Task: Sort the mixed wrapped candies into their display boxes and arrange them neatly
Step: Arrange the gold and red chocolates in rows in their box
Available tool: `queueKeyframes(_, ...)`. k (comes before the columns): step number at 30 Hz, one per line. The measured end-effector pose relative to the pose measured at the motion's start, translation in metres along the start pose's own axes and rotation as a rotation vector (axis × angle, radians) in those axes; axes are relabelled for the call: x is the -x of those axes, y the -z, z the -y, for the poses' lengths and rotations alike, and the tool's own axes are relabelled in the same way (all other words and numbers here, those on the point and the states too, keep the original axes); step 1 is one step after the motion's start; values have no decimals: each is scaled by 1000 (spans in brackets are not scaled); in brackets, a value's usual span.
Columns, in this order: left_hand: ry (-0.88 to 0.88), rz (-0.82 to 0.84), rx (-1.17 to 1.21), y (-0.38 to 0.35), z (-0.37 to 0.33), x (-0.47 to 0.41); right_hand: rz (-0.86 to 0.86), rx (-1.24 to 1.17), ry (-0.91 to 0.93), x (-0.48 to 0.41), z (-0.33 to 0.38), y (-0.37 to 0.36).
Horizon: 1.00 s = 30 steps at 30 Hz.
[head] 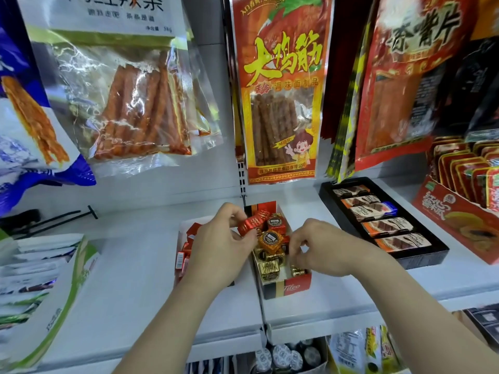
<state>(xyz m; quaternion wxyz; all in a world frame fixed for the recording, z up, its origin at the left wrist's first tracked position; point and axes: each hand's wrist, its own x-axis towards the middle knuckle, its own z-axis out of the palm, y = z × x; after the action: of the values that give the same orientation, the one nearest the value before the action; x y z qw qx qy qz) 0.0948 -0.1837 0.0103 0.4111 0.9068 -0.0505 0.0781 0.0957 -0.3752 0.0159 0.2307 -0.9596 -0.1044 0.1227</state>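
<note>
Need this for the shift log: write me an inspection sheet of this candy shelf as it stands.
Surface: white shelf, boxes standing on it.
Job's things: Tileo box holds gold and orange candies; white box beside it holds red candies.
Clutter: black hooks lying loose at left.
Hands: left hand pinches a red candy above the boxes; right hand reaches into the Tileo box, grip unclear.
Cables: nothing seen.
Surroundings: snack bags hang above; black tray of bars at right.
</note>
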Motion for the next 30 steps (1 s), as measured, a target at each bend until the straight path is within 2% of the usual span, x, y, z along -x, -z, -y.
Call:
queueKeyframes(6,-110,-17,-101,-19,1,-16,-292,-119,-31,-8,7,-1)
queueKeyframes(10,-69,-48,-71,-28,6,-24,-338,147,-94,-13,20,-13)
queueKeyframes(13,-60,-54,-77,-33,9,-29,-372,196,-99,-17,26,-21)
queueKeyframes(17,-67,-64,-70,-36,8,-33,-382,-32,-143,-19,20,-12)
queueKeyframes(23,-49,-71,-86,-28,6,-36,-551,-442,-164,-31,1,2)
queueKeyframes(30,-116,58,-262,-20,-2,-31,-597,-394,-180,-64,2,-19)
